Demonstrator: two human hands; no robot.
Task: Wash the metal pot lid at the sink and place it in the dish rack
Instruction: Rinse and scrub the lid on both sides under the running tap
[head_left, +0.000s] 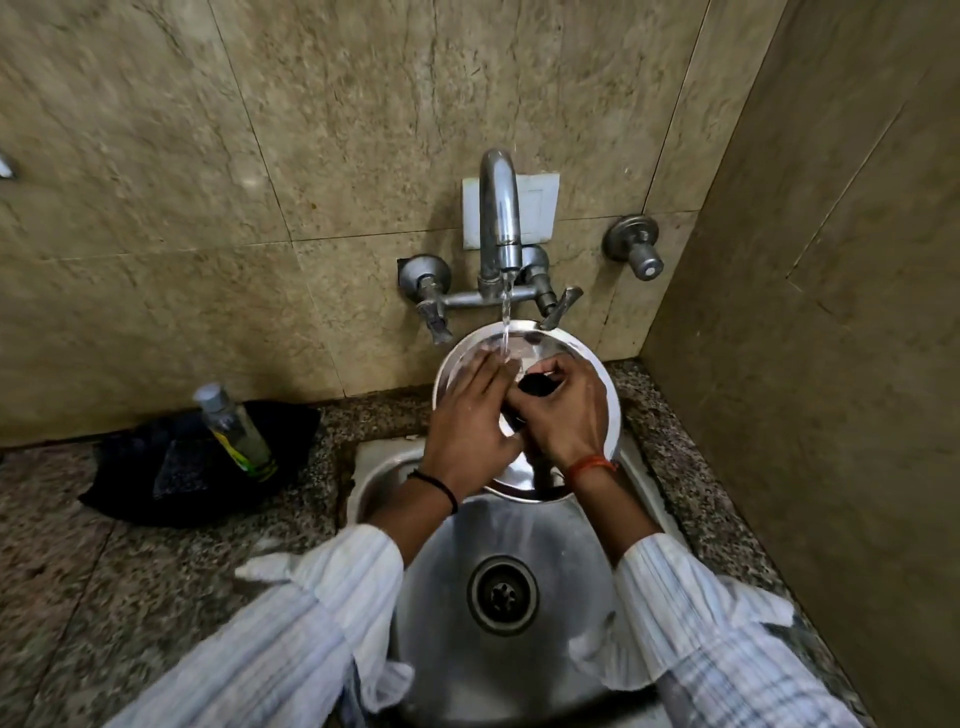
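Note:
The round shiny metal pot lid (550, 348) is held tilted over the back of the steel sink (524, 530), under the running tap (501, 218). Water falls onto its upper face. My right hand (563, 415) is closed around the lid's black knob (537, 385) near its centre. My left hand (470, 415) lies flat on the lid's left side, fingers spread toward the stream. The lower part of the lid is hidden behind both hands.
A clear bottle with greenish liquid (236, 431) and a scrub sponge (182, 467) sit in a black tray (130, 499) on the granite counter at left. A wall valve (636, 247) projects at right. A tiled side wall stands close on the right. The drain (503, 594) lies below.

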